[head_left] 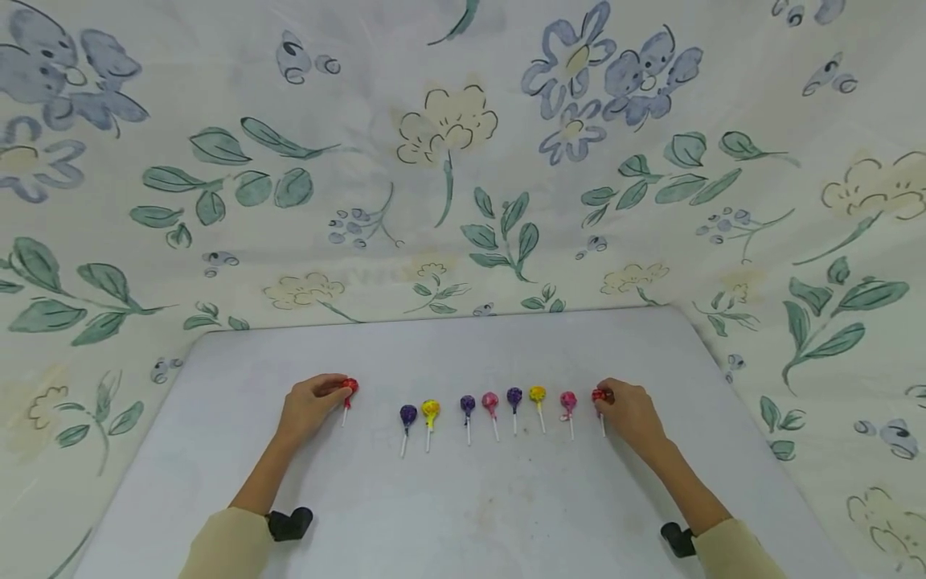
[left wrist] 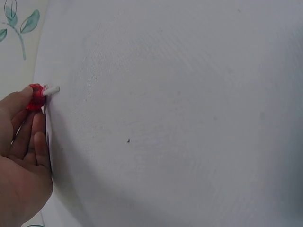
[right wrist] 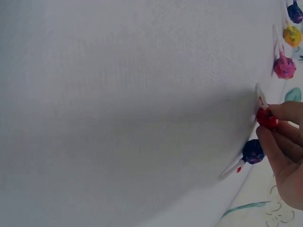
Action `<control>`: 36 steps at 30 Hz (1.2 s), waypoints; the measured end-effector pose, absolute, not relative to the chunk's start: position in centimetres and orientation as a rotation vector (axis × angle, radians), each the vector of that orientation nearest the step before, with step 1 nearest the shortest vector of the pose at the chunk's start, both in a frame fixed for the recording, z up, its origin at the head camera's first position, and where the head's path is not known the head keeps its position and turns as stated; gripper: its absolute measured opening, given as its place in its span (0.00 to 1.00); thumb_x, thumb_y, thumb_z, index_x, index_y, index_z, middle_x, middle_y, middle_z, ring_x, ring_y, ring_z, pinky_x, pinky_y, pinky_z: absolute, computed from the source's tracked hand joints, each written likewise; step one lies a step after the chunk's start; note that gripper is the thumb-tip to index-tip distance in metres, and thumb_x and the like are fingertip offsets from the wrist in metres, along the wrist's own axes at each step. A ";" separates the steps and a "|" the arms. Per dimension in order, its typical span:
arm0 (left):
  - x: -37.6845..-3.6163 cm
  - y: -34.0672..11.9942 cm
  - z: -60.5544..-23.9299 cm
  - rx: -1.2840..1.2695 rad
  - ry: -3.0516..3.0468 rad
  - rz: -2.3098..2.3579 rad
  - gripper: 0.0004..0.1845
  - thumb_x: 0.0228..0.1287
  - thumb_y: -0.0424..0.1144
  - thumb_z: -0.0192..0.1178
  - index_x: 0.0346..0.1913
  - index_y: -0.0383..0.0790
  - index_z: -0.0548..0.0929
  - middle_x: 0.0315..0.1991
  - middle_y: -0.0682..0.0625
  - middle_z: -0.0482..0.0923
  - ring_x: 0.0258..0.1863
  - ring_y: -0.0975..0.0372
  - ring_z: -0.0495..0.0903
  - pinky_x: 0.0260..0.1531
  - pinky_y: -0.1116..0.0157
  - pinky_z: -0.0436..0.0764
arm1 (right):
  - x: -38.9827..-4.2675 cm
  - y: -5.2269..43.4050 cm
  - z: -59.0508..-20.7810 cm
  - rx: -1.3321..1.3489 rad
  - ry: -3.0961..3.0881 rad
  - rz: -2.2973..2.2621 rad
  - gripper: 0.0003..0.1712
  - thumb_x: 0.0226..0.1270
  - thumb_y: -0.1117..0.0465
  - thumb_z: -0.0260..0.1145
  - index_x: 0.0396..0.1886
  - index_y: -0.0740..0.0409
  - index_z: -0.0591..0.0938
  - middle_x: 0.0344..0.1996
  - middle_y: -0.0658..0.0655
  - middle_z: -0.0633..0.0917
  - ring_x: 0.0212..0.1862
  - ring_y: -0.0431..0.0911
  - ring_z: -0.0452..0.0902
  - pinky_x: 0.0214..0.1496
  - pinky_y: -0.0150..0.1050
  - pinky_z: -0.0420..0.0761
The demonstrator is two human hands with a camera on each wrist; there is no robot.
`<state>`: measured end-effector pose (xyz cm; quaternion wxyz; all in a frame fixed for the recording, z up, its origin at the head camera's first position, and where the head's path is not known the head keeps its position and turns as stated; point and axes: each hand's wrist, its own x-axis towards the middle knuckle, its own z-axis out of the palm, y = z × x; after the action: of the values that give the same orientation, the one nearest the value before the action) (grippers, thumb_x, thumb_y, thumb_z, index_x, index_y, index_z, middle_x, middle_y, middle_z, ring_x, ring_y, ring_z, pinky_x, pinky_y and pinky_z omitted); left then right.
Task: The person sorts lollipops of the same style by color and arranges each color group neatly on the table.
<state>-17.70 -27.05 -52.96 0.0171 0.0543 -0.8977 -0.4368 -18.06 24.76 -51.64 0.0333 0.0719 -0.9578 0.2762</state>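
On the left of the white table, my left hand (head_left: pixel 309 408) pinches a red-wrapped lollipop (left wrist: pixel 37 97) by its head, the white stick pointing toward me. My right hand (head_left: pixel 633 412) grips another red lollipop (right wrist: pixel 267 118) at the right end of a row. Between the hands lie a purple lollipop (head_left: pixel 408 414) and a yellow one (head_left: pixel 431 408), then a second purple (head_left: pixel 468 402), a pink (head_left: pixel 490 400), a third purple (head_left: pixel 514 396), another yellow (head_left: pixel 538 393) and another pink (head_left: pixel 568 399). The right wrist view shows a dark blue lollipop (right wrist: pixel 253 151) beside my right fingers, hidden in the head view.
The white tabletop (head_left: pixel 463 515) carries small specks and faint stains. A floral cloth (head_left: pixel 448 241) hangs behind it and spreads along both sides. Dark straps with black pieces (head_left: pixel 291 524) sit at both wrists.
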 end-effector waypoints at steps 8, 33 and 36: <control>-17.7 -26.8 -53.4 0.186 -2.781 -1.381 0.18 0.71 0.38 0.61 0.58 0.32 0.81 0.51 0.36 0.82 0.52 0.45 0.78 0.55 0.49 0.76 | -18.4 25.5 -51.3 0.299 -2.866 0.823 0.10 0.59 0.72 0.70 0.41 0.70 0.84 0.33 0.62 0.87 0.31 0.47 0.79 0.34 0.44 0.83; -17.3 -26.3 -52.5 0.234 -2.756 -1.389 0.18 0.70 0.37 0.63 0.58 0.30 0.82 0.49 0.36 0.83 0.50 0.48 0.79 0.49 0.58 0.77 | -20.8 13.3 -46.4 0.331 -2.619 1.862 0.14 0.65 0.65 0.71 0.49 0.64 0.85 0.44 0.60 0.87 0.46 0.52 0.85 0.49 0.39 0.83; -17.1 -26.2 -52.5 0.245 -2.758 -1.386 0.18 0.70 0.37 0.63 0.58 0.30 0.81 0.49 0.36 0.83 0.50 0.48 0.79 0.49 0.58 0.77 | -21.1 11.4 -46.3 0.341 -2.609 1.905 0.13 0.64 0.66 0.71 0.49 0.64 0.85 0.44 0.59 0.87 0.46 0.51 0.84 0.50 0.40 0.83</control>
<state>-17.14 -26.20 -52.47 0.0225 0.0791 -0.8906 -0.4473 -21.09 11.43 -46.34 -0.0533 0.1048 -0.8020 0.5857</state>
